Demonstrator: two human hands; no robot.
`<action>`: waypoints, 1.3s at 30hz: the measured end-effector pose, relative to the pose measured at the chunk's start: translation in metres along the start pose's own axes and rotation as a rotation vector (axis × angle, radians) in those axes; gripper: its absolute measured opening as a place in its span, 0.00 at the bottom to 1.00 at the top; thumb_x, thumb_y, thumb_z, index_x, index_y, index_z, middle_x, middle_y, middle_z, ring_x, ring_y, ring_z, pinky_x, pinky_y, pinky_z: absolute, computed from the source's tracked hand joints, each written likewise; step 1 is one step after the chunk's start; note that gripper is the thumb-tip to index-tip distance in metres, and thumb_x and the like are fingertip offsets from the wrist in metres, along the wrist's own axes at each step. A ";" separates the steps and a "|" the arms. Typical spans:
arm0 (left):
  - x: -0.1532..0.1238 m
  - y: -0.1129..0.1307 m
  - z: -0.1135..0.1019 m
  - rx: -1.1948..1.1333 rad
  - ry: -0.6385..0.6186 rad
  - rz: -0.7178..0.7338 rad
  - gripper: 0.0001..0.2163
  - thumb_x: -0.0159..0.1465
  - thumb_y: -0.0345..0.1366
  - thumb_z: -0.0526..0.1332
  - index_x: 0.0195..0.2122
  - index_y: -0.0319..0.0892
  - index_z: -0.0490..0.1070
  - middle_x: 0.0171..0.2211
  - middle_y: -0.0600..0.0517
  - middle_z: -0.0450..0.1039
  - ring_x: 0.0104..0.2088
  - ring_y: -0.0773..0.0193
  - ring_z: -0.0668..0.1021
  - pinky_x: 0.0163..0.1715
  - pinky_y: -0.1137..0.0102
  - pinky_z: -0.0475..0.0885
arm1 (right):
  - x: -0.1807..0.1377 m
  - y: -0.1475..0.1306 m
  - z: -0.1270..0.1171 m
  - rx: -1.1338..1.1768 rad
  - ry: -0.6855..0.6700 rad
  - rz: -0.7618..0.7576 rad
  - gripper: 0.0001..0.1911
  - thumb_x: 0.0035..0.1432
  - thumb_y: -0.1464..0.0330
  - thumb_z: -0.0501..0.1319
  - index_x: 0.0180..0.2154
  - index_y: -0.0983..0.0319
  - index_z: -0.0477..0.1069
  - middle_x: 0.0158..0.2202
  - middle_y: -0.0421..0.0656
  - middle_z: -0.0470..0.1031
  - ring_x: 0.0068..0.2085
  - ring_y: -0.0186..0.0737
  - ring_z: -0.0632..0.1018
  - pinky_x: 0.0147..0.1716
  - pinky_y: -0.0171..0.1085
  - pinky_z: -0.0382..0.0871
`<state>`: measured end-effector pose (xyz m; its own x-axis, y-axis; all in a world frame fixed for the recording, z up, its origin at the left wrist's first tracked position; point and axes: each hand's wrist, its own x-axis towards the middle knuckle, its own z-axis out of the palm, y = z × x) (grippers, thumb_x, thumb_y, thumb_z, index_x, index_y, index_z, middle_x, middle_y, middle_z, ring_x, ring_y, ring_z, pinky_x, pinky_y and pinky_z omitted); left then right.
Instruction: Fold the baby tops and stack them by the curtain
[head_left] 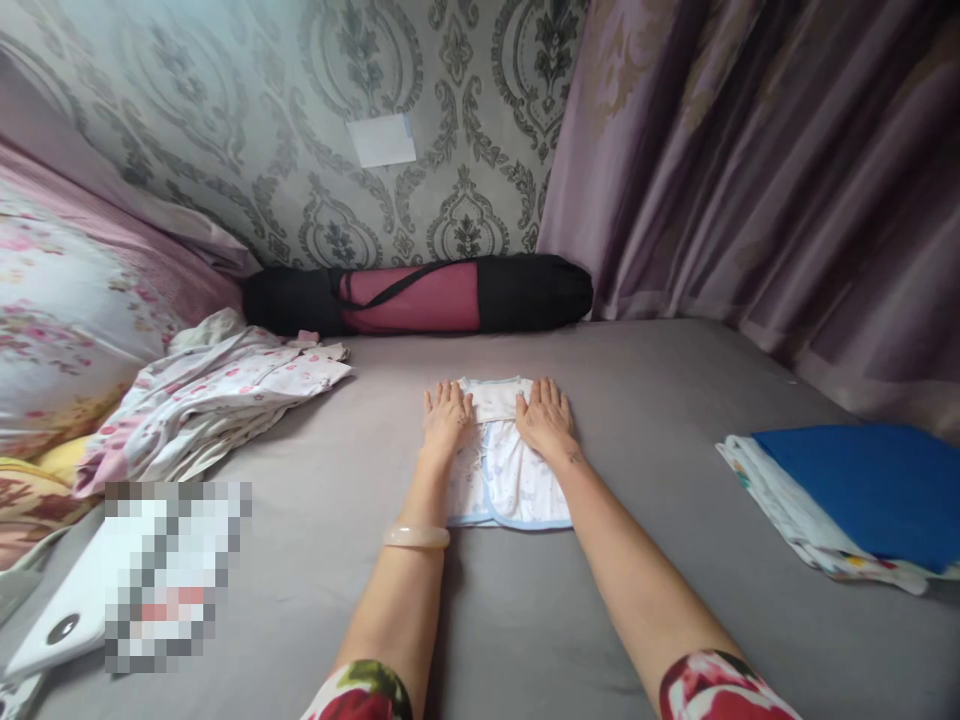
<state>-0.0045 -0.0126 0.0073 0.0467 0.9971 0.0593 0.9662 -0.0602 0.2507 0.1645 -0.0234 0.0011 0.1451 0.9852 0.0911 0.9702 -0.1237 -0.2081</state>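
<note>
A small white baby shirt (525, 482) with pale blue trim lies on the grey sheet, its upper part folded over and its rounded hem towards me. Thin white ties show near its left side. My left hand (448, 415) rests flat on the upper left part of the shirt, fingers stretched away from me. On the upper right part lies my right hand (546, 418), also flat with the fingers extended. Both palms press down on the cloth, and neither hand grips it. The cloth beneath the hands is hidden.
A heap of printed clothes (247, 385) lies left beside a floral pillow (67, 310). Folded cloths with a blue one (862, 490) on top sit right. A black and pink roll bag (412, 297) lies along the wall. A white device (82, 590) is near left, partly blurred out.
</note>
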 end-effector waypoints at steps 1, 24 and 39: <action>0.000 -0.001 0.002 0.003 -0.011 0.004 0.26 0.71 0.42 0.41 0.65 0.31 0.55 0.68 0.38 0.52 0.69 0.51 0.52 0.67 0.53 0.46 | -0.001 0.001 0.002 -0.008 -0.001 -0.002 0.33 0.70 0.61 0.39 0.66 0.78 0.51 0.69 0.57 0.49 0.69 0.51 0.50 0.65 0.46 0.41; 0.000 0.000 0.014 0.001 0.044 0.129 0.25 0.71 0.43 0.42 0.64 0.35 0.58 0.66 0.40 0.56 0.67 0.50 0.57 0.65 0.51 0.50 | 0.011 -0.023 0.001 0.035 -0.083 -0.166 0.33 0.69 0.61 0.38 0.66 0.76 0.52 0.69 0.56 0.49 0.69 0.47 0.50 0.66 0.45 0.38; -0.039 0.009 -0.065 0.111 -0.123 0.203 0.16 0.69 0.40 0.52 0.53 0.39 0.67 0.55 0.40 0.67 0.57 0.51 0.70 0.54 0.61 0.66 | -0.051 0.047 -0.044 0.165 -0.036 -0.269 0.26 0.65 0.68 0.51 0.63 0.68 0.58 0.62 0.53 0.63 0.61 0.46 0.66 0.59 0.37 0.57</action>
<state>-0.0140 -0.0554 0.0702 0.2660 0.9637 -0.0218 0.9556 -0.2607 0.1375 0.2115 -0.0849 0.0291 -0.1222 0.9839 0.1304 0.9280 0.1599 -0.3367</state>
